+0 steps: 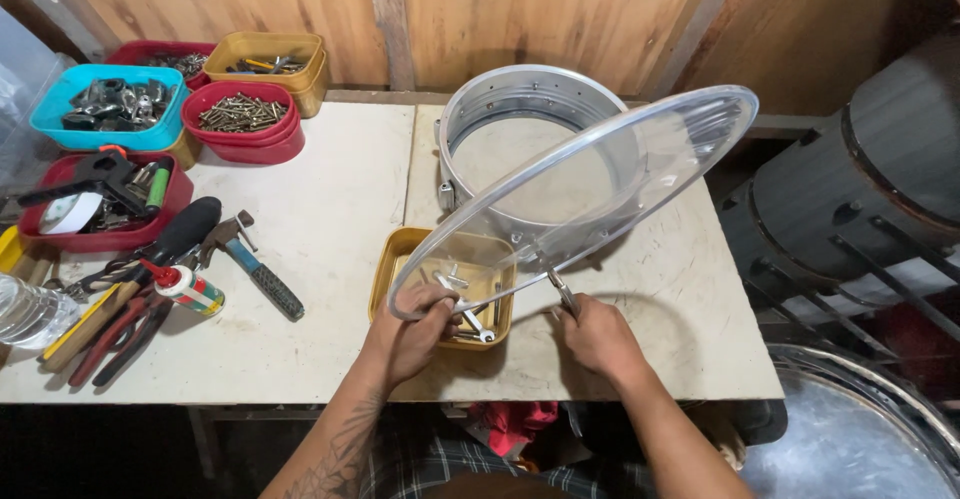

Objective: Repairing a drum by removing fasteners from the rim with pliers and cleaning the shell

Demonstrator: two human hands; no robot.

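Observation:
My left hand (412, 331) grips the near rim of a large clear round drum head (590, 179), which tilts up and away over the table. My right hand (598, 337) holds a small metal tool (563, 292) against the head's near edge. Behind the head stands a silver metal drum shell (500, 99) on the white table (320, 229). Under the head's near edge lies a yellow tray (395, 259) with wrenches and small metal parts in it.
At the table's left are red, blue and yellow tubs (240, 124) of screws and hardware, pliers, a hammer (250, 264), a small glue bottle (190, 289) and a plastic water bottle (25, 309). Dark drum shells (860, 189) are stacked on the right.

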